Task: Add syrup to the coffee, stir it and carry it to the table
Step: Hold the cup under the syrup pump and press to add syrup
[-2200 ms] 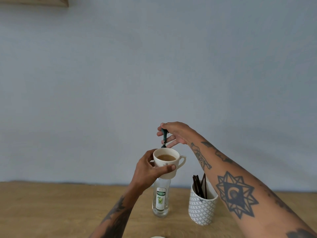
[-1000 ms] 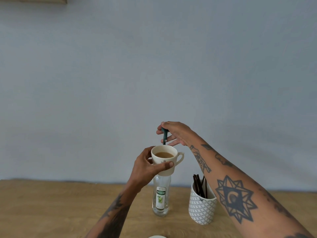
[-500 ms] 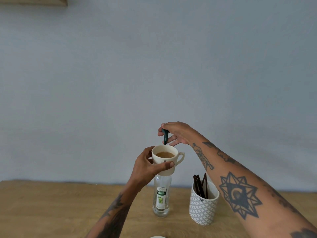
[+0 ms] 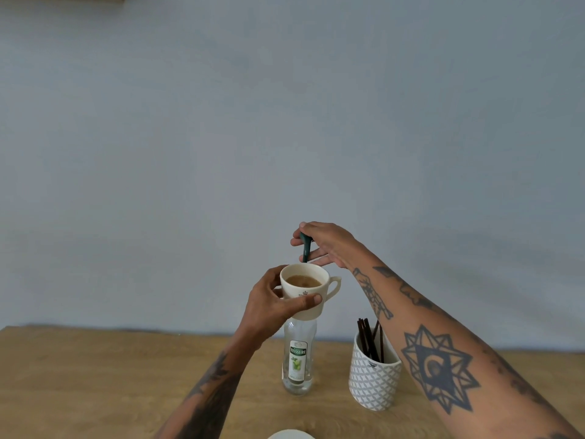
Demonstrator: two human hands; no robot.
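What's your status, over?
Left hand holds cup of coffee aloft. Right hand pinches green stirrer above rim. Syrup bottle on counter directly below cup.

syrup bottle (image 4: pixel 298 362) and patterned holder (image 4: pixel 373 380) standing close together; wooden counter (image 4: pixel 95 381) leftward open

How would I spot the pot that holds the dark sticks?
Look along the wooden counter below the grey wall. Right of the clear syrup bottle stands a white pot, under the person's right forearm. Unlike the plain cup held above, it has a grey diamond pattern and dark sticks poking out.
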